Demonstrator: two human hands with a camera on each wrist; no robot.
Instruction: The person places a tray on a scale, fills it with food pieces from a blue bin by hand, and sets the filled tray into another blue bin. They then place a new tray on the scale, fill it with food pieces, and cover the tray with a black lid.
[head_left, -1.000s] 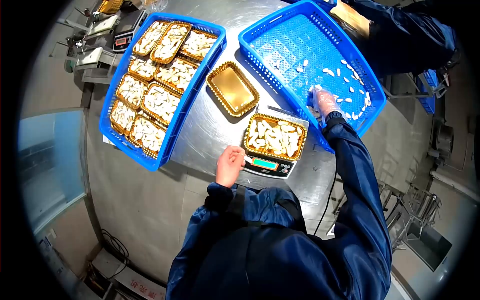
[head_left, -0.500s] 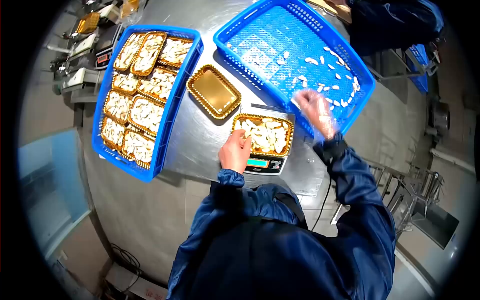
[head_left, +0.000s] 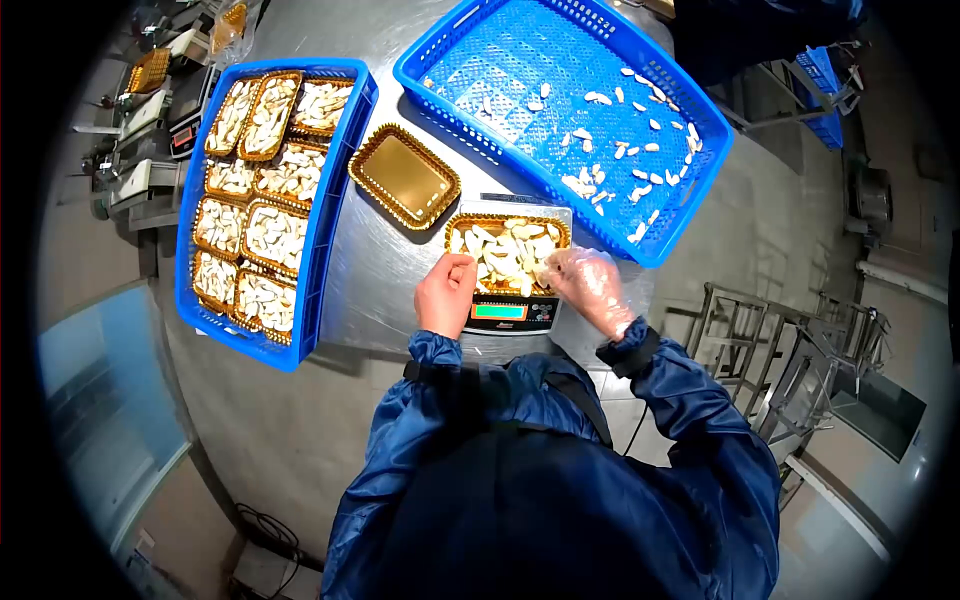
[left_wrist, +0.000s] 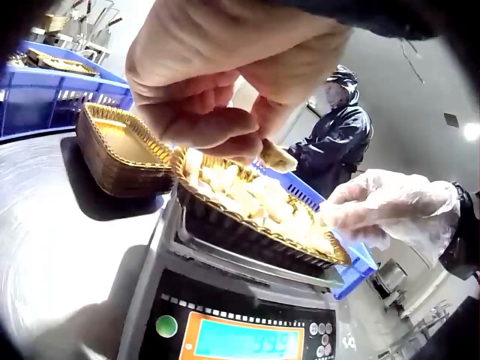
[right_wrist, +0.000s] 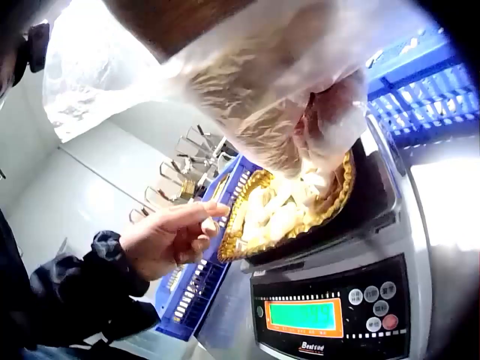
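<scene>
A gold foil tray filled with pale, wedge-shaped food pieces (head_left: 508,254) sat on the platform of a small grey digital scale (head_left: 505,312), which stood on a round stainless-steel table (head_left: 390,270) in front of the person. The bare left hand (head_left: 445,292) was at the tray's near-left corner; in the left wrist view its thumb and fingers (left_wrist: 217,124) pinched one pale piece (left_wrist: 276,156) just above the tray's rim. The right hand (head_left: 588,283), wrapped in a thin clear plastic glove, hovered over the tray's right end with its fingers curled down onto the pieces, though whether it gripped any could not be told. The two hands were apart, one at each end of the tray. The scale's orange-framed green display (right_wrist: 304,315) showed blurred digits that seemed to read 999 in the left wrist view, and small writing below its buttons was too blurred to read. Just beyond the scale lay an empty gold foil tray (head_left: 404,177). To the left stood a blue plastic crate packed with filled gold trays (head_left: 262,190), and to the right a blue perforated crate holding scattered loose pieces (head_left: 560,110).
</scene>
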